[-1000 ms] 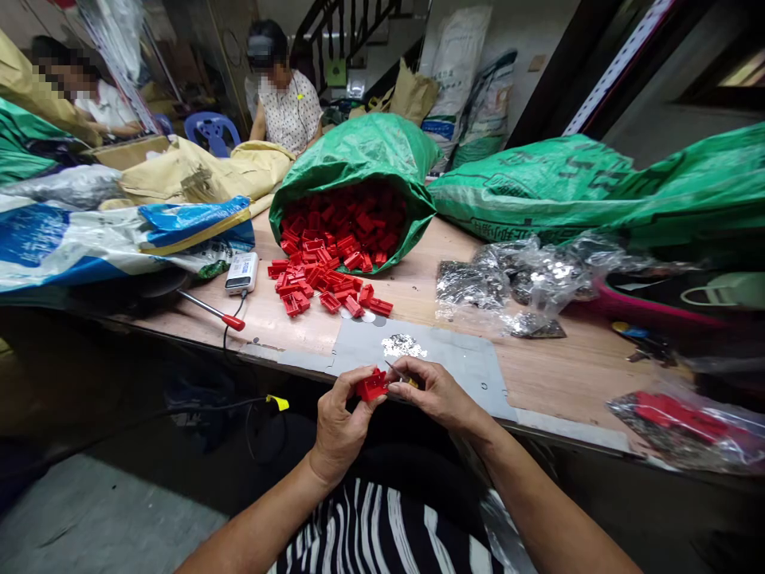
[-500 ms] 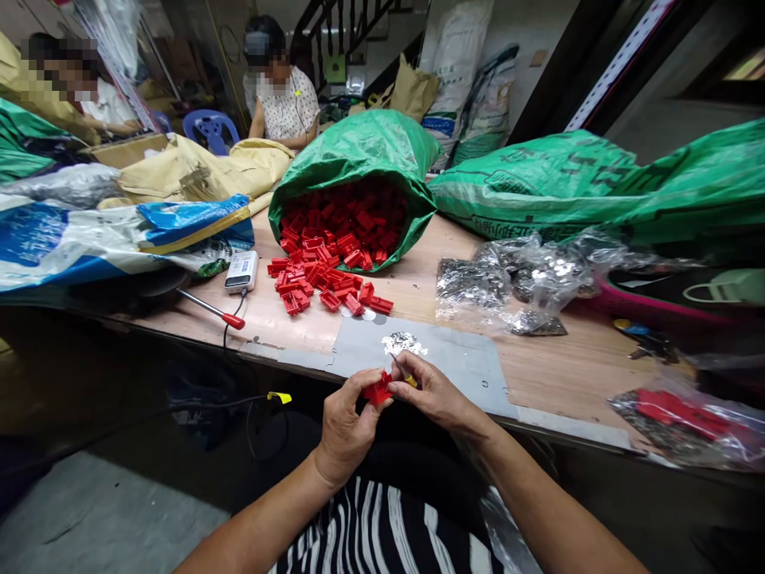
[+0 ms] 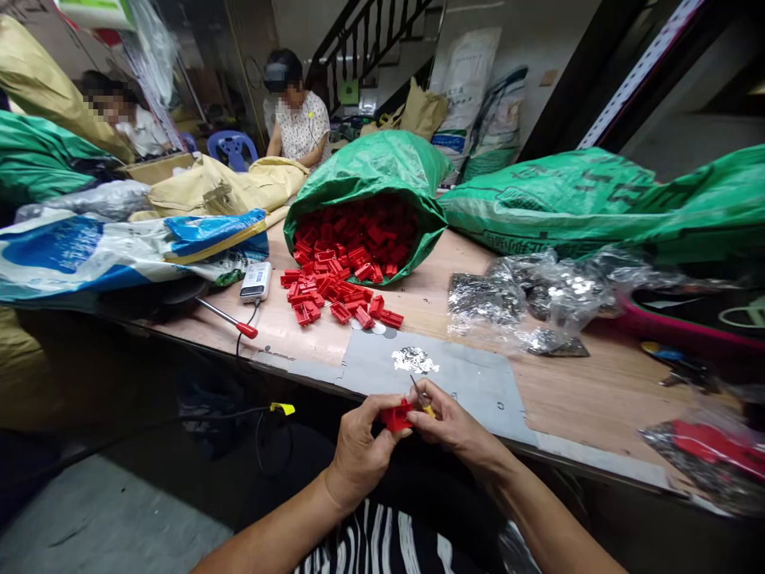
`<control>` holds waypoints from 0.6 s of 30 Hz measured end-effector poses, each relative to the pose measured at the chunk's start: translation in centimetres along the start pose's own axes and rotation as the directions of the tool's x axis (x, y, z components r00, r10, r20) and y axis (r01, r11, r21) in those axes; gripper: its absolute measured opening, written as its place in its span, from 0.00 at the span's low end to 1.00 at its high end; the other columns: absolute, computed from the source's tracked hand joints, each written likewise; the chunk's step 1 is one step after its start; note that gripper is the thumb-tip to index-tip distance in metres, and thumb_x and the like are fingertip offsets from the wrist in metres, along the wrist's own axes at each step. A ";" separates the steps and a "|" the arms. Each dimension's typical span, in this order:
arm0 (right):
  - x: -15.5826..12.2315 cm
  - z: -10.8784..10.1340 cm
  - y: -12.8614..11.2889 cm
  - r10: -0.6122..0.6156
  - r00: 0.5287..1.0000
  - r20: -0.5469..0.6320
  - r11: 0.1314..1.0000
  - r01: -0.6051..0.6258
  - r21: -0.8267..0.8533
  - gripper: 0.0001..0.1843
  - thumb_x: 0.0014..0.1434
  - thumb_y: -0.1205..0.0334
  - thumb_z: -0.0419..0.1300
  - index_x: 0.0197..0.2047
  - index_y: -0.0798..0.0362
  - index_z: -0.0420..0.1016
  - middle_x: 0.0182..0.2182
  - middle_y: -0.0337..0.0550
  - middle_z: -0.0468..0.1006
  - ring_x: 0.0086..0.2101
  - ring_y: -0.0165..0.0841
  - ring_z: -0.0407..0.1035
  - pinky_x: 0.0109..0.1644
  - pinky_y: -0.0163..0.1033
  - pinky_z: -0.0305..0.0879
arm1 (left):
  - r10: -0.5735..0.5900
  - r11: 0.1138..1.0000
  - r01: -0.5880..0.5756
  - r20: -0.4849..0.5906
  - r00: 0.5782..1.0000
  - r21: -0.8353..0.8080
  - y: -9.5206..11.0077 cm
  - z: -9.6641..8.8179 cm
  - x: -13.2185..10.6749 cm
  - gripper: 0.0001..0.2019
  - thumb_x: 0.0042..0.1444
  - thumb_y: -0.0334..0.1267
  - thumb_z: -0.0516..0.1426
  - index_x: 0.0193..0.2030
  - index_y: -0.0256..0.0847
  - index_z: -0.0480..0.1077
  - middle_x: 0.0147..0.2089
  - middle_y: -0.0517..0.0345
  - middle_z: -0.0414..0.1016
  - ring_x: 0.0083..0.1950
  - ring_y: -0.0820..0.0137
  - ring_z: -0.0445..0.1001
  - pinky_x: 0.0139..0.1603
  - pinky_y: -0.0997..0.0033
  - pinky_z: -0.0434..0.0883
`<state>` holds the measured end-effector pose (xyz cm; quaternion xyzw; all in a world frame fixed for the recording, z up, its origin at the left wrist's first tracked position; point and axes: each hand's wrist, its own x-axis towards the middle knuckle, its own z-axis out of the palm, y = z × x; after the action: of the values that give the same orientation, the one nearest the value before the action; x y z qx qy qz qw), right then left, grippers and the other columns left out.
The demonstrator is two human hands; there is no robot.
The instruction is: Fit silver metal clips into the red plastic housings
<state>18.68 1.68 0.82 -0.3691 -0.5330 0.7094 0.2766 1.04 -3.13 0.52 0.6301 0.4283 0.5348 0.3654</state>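
Note:
My left hand (image 3: 366, 438) pinches a small red plastic part (image 3: 397, 415) between thumb and fingers, just off the table's near edge. Close against its right side, my right hand (image 3: 449, 421) is closed on a thin tool with a yellow handle (image 3: 428, 410) and a dark, slender metal tip that points up and away from me. The right thumb and fingertips seem to touch the red part too. Beyond my hands, a small heap of shiny flat metal pieces (image 3: 414, 360) lies on a grey sheet (image 3: 478, 380). Loose red parts (image 3: 340, 312) spread behind it.
A green sack (image 3: 382, 163) opens toward me, full of red parts. Clear bags of metal pieces (image 3: 487, 299) lie right of it. At left are a white device (image 3: 256, 281) with a cable and a red-tipped lever (image 3: 246, 329). Two people sit across the table.
The view has shifted slightly, so the scene sits lower and further right. Both hands keep nearly the same hold on the red part and the yellow-handled tool.

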 end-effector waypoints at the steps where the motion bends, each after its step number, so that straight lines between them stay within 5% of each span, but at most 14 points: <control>1: -0.1 0.0 0.1 0.001 1.000 0.002 1.000 -0.001 0.021 0.17 0.57 0.52 0.62 0.37 0.50 0.58 0.25 0.29 0.57 0.22 0.22 0.46 0.24 0.31 0.41 | -0.012 1.000 0.012 0.004 1.000 -0.018 0.0 0.0 0.0 0.16 0.53 0.30 0.62 0.49 0.45 0.70 0.45 0.57 0.79 0.46 0.68 0.77 0.49 0.70 0.73; 12: -0.6 0.8 -0.6 0.040 0.999 0.018 0.986 -0.043 0.161 0.19 0.53 0.52 0.65 0.37 0.50 0.59 0.22 0.28 0.56 0.20 0.21 0.46 0.23 0.30 0.40 | -0.089 0.984 0.096 0.047 0.995 -0.150 -0.5 -0.9 0.3 0.15 0.50 0.34 0.64 0.47 0.42 0.72 0.47 0.53 0.79 0.50 0.64 0.76 0.52 0.66 0.72; 18: -0.8 1.1 -0.3 0.059 0.996 0.070 0.974 -0.073 0.214 0.21 0.51 0.50 0.66 0.36 0.50 0.58 0.21 0.27 0.56 0.19 0.21 0.45 0.22 0.30 0.39 | -0.174 0.910 0.192 0.083 0.981 -0.367 -1.1 -0.9 0.1 0.15 0.47 0.33 0.66 0.43 0.41 0.72 0.46 0.51 0.79 0.54 0.60 0.74 0.56 0.61 0.70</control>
<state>18.26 0.56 1.46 -0.3318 -0.4485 0.7832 0.2746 0.04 -2.59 -0.33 0.5189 0.3669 0.5545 0.5372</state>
